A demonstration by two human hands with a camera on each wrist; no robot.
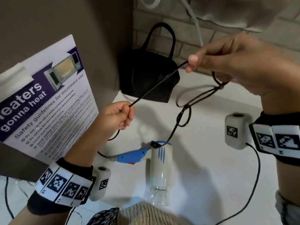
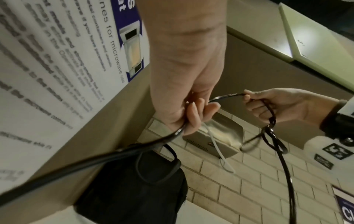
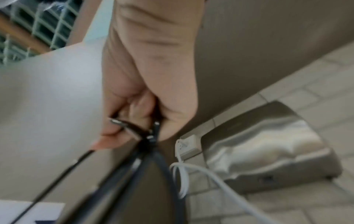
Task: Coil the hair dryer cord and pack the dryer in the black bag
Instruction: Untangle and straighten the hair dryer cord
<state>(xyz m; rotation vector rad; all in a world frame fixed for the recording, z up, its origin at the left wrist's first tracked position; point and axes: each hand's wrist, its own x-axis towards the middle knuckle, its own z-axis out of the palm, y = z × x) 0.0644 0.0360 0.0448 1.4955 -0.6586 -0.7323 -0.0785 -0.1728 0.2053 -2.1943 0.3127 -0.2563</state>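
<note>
Currently our right hand (image 1: 240,65) pinches the cord (image 1: 155,86) between thumb and fingertips, loose loops hanging below the palm. Our left hand (image 1: 116,116) has fingers curled round the same cord lower down, the stretch between both hands taut. Hair dryer (image 1: 155,166) lies on the white counter (image 1: 211,176), between our wrists. Black bag (image 1: 146,73) stands upright in the corner behind.

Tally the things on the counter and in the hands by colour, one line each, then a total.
Black: 2, the bag and the cord, which both the left hand and the right hand hold.
White and blue: 1, the dryer.
Total: 3.
</note>
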